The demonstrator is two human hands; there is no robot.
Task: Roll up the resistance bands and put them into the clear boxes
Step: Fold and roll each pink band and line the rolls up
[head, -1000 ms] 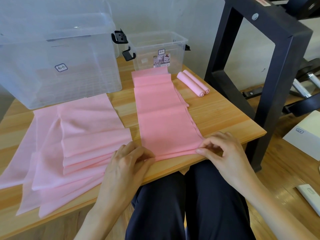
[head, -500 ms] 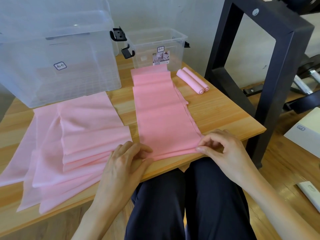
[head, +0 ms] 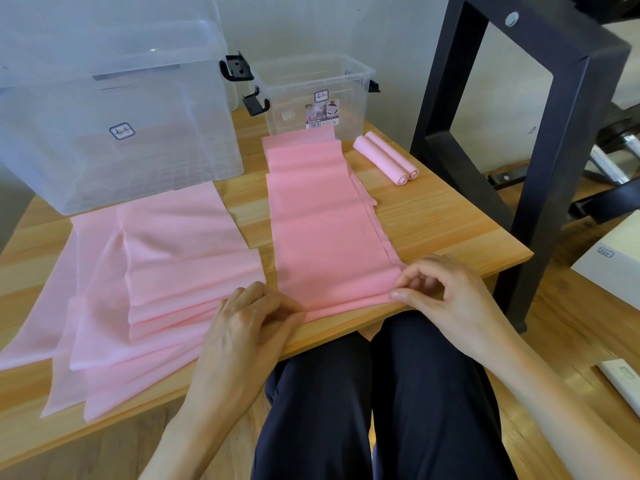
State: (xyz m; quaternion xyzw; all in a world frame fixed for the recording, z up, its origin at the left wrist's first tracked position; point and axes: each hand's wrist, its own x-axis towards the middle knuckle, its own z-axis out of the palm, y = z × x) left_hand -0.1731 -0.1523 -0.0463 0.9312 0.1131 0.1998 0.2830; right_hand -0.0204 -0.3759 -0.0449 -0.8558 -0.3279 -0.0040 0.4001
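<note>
Head view shows little change from a second ago: the left hand (head: 249, 327) and right hand (head: 440, 292) still pinch the near edge of the long flat pink resistance band (head: 329, 237) on the wooden table (head: 433, 220), so rolling has barely begun.

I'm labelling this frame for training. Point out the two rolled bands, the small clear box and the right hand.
rolled bands (head: 384, 157): head view, side of the nearer roll.
small clear box (head: 349, 98): head view, front wall.
right hand (head: 446, 292): head view, back of the hand.
</note>
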